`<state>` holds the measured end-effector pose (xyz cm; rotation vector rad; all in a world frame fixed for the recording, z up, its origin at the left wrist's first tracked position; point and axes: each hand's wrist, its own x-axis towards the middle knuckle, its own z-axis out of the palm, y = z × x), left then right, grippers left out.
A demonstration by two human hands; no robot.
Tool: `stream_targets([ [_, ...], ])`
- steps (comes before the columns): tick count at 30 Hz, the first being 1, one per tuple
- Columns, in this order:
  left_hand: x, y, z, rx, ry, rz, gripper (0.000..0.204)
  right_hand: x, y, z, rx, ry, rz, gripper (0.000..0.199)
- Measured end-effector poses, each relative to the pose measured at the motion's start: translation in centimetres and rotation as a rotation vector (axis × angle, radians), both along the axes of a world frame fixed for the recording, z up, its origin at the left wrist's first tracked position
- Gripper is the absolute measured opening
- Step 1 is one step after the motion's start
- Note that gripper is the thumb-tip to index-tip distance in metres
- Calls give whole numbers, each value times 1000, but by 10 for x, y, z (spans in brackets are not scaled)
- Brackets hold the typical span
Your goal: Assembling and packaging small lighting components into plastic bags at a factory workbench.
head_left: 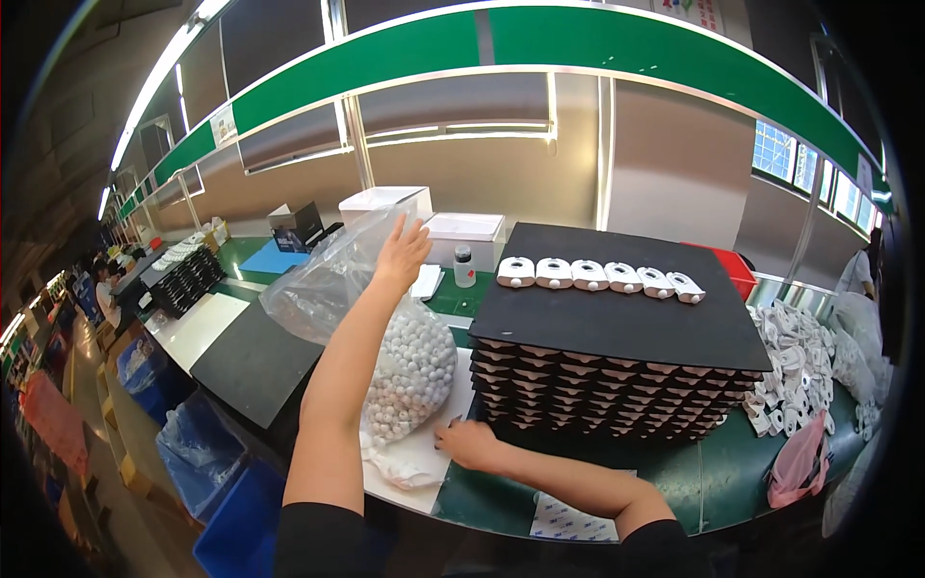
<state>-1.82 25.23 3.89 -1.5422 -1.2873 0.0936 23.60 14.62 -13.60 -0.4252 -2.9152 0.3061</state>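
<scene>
A clear plastic bag (409, 371) full of small white balls rests on a white board (429, 493) in front of me. My left hand (403, 252) is raised at the bag's loose upper film, fingers stretched upward and a little apart against the plastic. Low beside the bag's right side, my right hand (468, 445) is close to the board with its fingers bent together. Whatever lies between those fingertips is too small to make out. Crumpled white plastic (397, 470) lies at the foot of the bag.
Right of the bag stands a tall stack of black sheets (617, 332) with white parts between layers. A row of white parts (589, 275) sits on top. Loose white parts (795, 366) are heaped farther right. A small bottle (464, 267) stands behind; blue bins (241, 515) are lower left.
</scene>
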Motion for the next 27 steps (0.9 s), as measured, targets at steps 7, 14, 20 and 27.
stream_targets([
  [7, -11, 26, 24, -452, 47, 635, 25, 3, -3, -6, -29, 87, -92, 22],
  [14, -5, -9, 25, -33, -449, 89, 12, 12, -8, 4, 27, 102, -142, 24],
  [20, 14, -35, 51, -190, -545, 389, 28, 45, -19, 67, -88, 41, 4, 14],
  [27, -31, -27, 33, -306, -465, 342, 22, 46, -3, 163, -292, 307, 58, 14],
])
